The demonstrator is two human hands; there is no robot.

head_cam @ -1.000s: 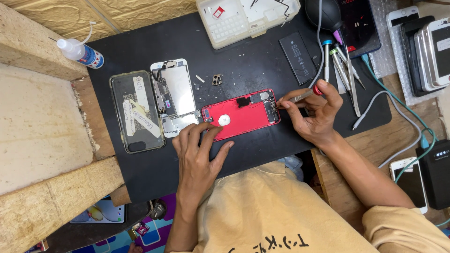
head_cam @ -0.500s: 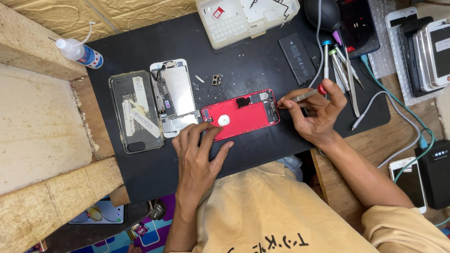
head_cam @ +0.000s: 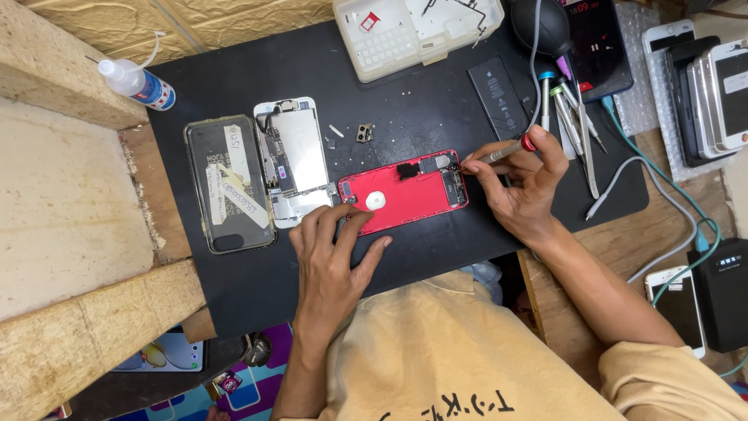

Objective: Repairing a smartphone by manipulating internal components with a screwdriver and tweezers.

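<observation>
Red phone housing (head_cam: 405, 191) lies open-side up at centre frame on the black work mat (head_cam: 436, 101), long axis running left-right, slightly tilted. Left hand (head_cam: 331, 261) sits just below its left end: palm down, fingers spread loosely and partly curled, fingertips (head_cam: 343, 222) pressing the lower-left edge of the housing, pinning it to the mat; it grips nothing. Left forearm runs up from the bottom edge of the frame, near vertical. Right hand (head_cam: 518, 183) is right of the housing, thumb and forefinger pinched on a small screwdriver (head_cam: 502, 152) with a red cap; tool lies nearly horizontal, tip on the upper-right corner of the housing, other fingers curled under. Right forearm comes in diagonally from lower right, wrist resting at the mat edge. Hands are well apart, one at each end of the housing. Left of the housing, touching or just beside its left end: a silver display assembly (head_cam: 292, 160) face down, then a clear phone case (head_cam: 228, 183) with paper labels. Small loose bracket (head_cam: 364, 133) above the housing. Black battery (head_cam: 499, 86) and a row of spare screwdrivers (head_cam: 569, 105) at upper right; white parts tray (head_cam: 417, 31) at top centre; squeeze bottle (head_cam: 136, 82) at upper left.
</observation>
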